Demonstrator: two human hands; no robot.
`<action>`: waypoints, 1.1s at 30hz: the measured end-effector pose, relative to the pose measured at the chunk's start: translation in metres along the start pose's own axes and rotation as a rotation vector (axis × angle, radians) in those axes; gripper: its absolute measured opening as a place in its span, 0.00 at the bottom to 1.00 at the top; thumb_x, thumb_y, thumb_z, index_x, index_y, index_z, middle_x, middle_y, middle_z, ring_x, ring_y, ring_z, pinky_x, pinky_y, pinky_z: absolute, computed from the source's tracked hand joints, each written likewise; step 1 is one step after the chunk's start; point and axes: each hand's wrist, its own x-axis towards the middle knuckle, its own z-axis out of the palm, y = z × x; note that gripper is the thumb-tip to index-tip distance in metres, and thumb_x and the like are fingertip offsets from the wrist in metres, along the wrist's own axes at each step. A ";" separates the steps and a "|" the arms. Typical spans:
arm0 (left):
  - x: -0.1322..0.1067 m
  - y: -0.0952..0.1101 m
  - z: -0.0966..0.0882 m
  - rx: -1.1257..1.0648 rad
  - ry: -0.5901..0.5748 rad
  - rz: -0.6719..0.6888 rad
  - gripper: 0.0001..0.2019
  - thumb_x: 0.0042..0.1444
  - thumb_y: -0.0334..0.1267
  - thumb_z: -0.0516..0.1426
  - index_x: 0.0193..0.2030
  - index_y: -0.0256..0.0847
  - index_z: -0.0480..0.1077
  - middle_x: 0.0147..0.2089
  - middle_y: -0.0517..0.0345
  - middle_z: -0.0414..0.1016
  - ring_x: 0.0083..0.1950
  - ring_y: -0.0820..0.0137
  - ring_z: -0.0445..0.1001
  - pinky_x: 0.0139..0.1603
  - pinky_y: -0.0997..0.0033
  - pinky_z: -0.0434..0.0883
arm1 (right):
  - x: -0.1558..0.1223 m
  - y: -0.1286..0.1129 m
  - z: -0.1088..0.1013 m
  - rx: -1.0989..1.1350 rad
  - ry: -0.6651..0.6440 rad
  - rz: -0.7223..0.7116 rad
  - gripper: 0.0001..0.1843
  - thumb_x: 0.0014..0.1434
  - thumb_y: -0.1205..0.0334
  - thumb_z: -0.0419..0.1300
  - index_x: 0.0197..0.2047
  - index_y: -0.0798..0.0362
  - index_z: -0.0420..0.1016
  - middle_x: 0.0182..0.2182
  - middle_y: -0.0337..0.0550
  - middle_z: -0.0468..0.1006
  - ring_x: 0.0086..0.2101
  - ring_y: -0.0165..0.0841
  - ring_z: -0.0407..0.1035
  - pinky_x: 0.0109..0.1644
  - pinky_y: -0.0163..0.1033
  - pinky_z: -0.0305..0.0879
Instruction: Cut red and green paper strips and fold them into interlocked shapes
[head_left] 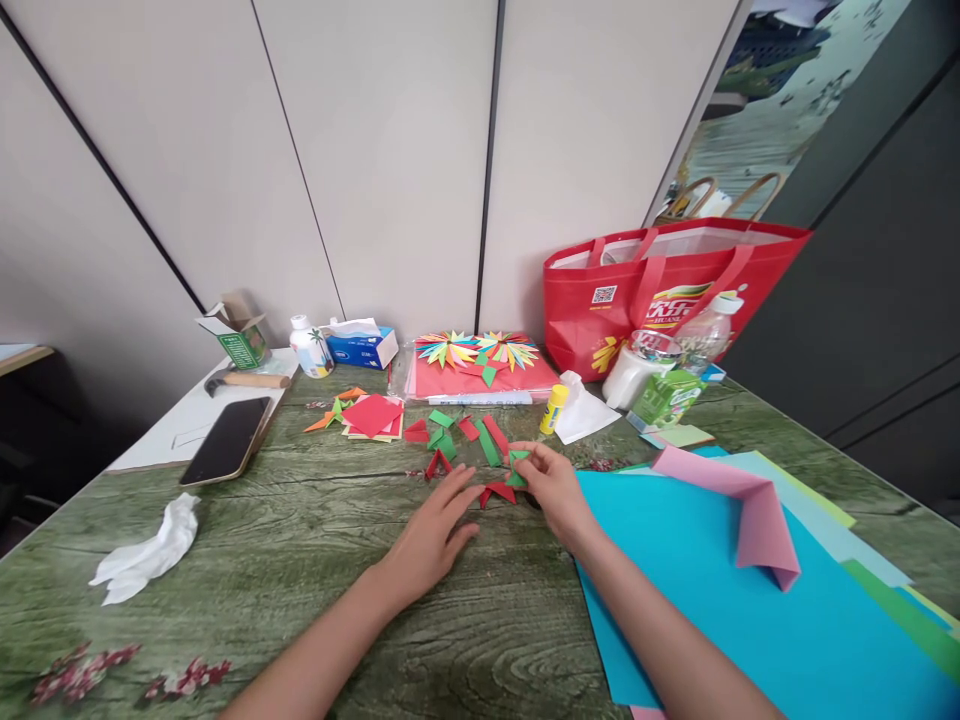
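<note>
Between the thumb and fingers of my right hand (pixel 553 488) is a small green folded paper piece (pixel 517 468). Just below it, a red folded paper piece (pixel 498 493) lies on the table. My left hand (pixel 431 535) rests with its fingers spread, fingertips close to that red piece and holding nothing. Beyond the hands are several other folded pieces, among them a green one (pixel 441 440), a green strip (pixel 491 440) and a red pointed one (pixel 438 464). A yellow glue stick (pixel 553 409) stands a little past my right hand.
Blue paper sheets (pixel 675 580) with a pink folded strip (pixel 757 505) cover the right side. A red bag (pixel 592 310), bottle (pixel 709 330) and tissue box (pixel 364 347) stand at the back. A phone (pixel 229 440), hammer (pixel 251 380) and crumpled tissue (pixel 150 550) lie left.
</note>
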 end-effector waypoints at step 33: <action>0.014 0.010 -0.009 -0.796 0.366 -0.619 0.13 0.46 0.41 0.59 0.36 0.33 0.70 0.20 0.58 0.73 0.19 0.74 0.68 0.21 0.75 0.67 | -0.021 0.001 0.011 -0.476 -0.187 -0.302 0.18 0.44 0.56 0.63 0.40 0.52 0.71 0.20 0.34 0.65 0.22 0.29 0.60 0.24 0.33 0.56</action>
